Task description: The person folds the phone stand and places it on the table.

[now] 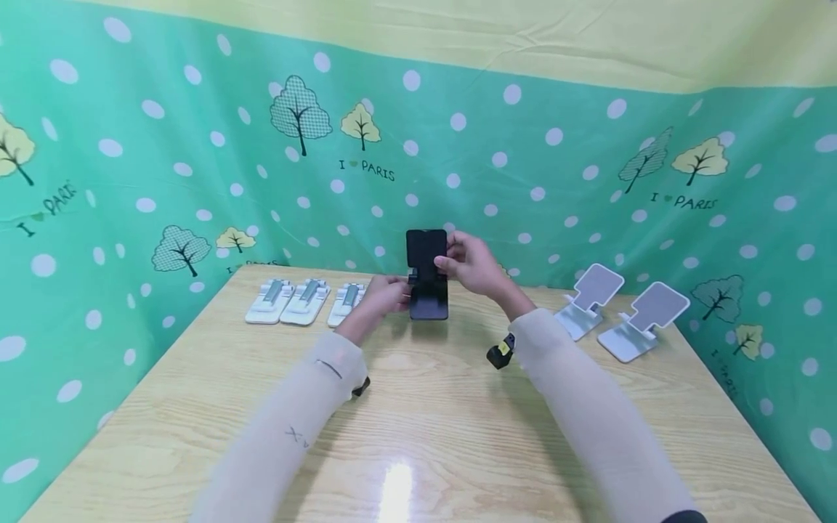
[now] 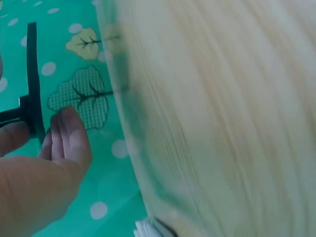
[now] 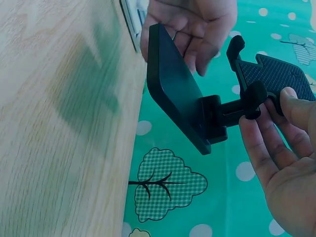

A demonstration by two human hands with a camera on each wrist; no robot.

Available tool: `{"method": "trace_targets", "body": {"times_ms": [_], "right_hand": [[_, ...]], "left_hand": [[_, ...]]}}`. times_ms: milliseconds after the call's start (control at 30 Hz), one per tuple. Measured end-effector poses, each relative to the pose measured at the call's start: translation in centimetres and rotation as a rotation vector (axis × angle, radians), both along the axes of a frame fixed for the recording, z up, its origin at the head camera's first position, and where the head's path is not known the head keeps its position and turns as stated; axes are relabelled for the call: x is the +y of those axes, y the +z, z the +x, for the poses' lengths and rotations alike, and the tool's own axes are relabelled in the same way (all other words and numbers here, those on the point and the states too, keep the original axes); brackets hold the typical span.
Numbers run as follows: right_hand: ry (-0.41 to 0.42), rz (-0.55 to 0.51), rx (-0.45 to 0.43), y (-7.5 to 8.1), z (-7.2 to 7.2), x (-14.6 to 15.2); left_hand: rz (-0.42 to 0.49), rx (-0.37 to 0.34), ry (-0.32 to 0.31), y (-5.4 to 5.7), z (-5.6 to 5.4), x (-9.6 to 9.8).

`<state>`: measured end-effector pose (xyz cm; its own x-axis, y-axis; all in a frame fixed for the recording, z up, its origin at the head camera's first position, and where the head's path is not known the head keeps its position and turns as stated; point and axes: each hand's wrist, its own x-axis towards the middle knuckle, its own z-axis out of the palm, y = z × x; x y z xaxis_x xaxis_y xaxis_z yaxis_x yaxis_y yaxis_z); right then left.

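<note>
A black phone stand [image 1: 426,250] is held up above the far part of the table, its upper plate and base plate unfolded and joined by a hinged arm. My right hand [image 1: 476,267] pinches the upper plate's right side, thumb on its face; in the right wrist view the fingers lie behind the small cradle hooks [image 3: 255,96]. At the base plate [image 3: 173,84], my left hand [image 1: 387,293] grips the edge. In the left wrist view its thumb [image 2: 14,137] and fingers [image 2: 69,131] are on opposite sides of that plate.
Three folded white phone stands [image 1: 305,303] lie at the table's back left. Two white stands [image 1: 644,319] stand unfolded at the back right. A green patterned curtain [image 1: 458,167] hangs behind the wooden table [image 1: 445,421]. Black wrist devices [image 1: 500,354] show below the sleeves.
</note>
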<state>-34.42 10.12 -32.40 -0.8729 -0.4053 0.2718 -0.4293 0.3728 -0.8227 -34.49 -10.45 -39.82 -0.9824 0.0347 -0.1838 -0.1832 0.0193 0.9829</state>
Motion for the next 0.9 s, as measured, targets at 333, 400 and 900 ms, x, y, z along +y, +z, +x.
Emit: {"method": "trace_targets", "body": {"times_ms": [333,400,900], "right_hand": [[-0.010,-0.057,0.028,0.4,0.1,0.5],[-0.021,-0.050,0.030,0.6,0.2,0.6],[-0.186,0.174,0.182,1.7,0.3,1.1]], "left_hand": [[0.197,0.009,-0.033,-0.2,0.5,1.3],[0.219,0.006,-0.023,-0.2,0.6,1.4],[0.245,0.019,-0.021,-0.3,1.1,1.4]]}}
